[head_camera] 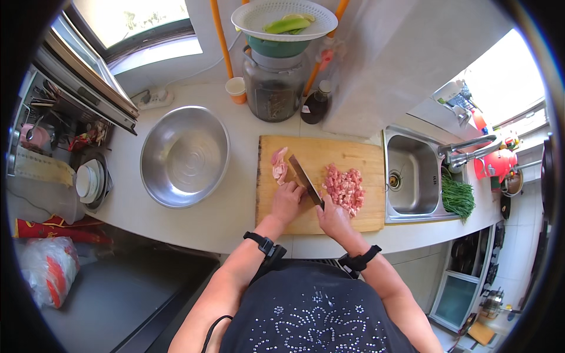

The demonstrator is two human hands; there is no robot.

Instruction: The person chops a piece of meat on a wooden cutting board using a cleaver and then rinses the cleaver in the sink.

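A wooden cutting board (pixel 304 223) lies on the counter before me. My right hand (pixel 336 219) grips the handle of a kitchen knife (pixel 305 180), whose blade slants away to the upper left. Just left of the blade, my left hand (pixel 287 201) rests on the board with its fingers bent; whatever may be under them is hidden. Beyond those fingers lie uncut strips of raw meat (pixel 279 165). To the right of the knife is a spread of diced raw meat (pixel 345 187), its near edge close to my right hand.
A wide steel basin (pixel 187 156) stands left of the board; a steel sink (pixel 412 176) adjoins its right side. Green vegetables (pixel 457 196) lie beyond the sink bowl. Behind the board stand a large lidded jar (pixel 276 88), topped by a white colander (pixel 247 22), and a dark bottle (pixel 315 106).
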